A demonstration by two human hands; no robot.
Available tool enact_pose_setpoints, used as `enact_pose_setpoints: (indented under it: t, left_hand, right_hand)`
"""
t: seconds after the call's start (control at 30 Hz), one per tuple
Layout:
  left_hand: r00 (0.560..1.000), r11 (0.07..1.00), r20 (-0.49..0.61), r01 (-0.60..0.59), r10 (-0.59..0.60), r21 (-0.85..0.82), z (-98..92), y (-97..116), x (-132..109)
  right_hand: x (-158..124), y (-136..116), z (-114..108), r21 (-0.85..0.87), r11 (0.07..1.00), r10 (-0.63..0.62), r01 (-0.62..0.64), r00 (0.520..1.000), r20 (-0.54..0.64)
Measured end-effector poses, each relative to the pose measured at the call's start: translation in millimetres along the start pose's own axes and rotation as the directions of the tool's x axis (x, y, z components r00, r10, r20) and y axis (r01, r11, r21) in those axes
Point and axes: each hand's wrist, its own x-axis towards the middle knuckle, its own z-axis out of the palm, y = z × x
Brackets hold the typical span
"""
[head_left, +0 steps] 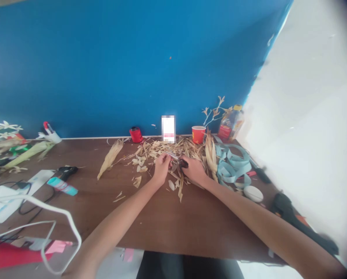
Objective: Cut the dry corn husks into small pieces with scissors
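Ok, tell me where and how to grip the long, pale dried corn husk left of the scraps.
Grip the long, pale dried corn husk across its fuller middle, probably with the left hand coming from its right, where that hand is. It lies lengthwise away from you, tapering to a thin near tip.

Scissors (183,163) partly hidden by right hand (193,169). Anything in left hand (162,166) too small to tell. White cable (65,212) cut off by left edge.
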Motion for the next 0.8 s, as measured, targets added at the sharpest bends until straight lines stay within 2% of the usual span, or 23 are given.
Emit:
enact_pose_setpoints:
  t: [0.23, 0.5, 0.8]
  left_hand:
    - [0.999, 0.997, 0.006, -0.039, 0.039, 0.066, -0.3, -1.7, -1.6]
    - [0.999, 0.998, -0.031, -0.035, 0.036, 0.055, -0.3, -0.2, -1.1]
    - [0.998, 0.995, -0.018, -0.06, 0.062, 0.078, 0.3, 4.2, -2.2]
  right_hand:
    - [0.9, -0.7, 0.3, -0.02, 1.0, -0.002, 0.002, 1.0, 0.013]
    - [1.1, -2.0, -1.2, -0.009, 1.0, -0.006, 0.006, 0.999, 0.034]
    - [1.3, 1.1, 2.0, -0.007, 1.0, -0.016, 0.016, 1.0, 0.017]
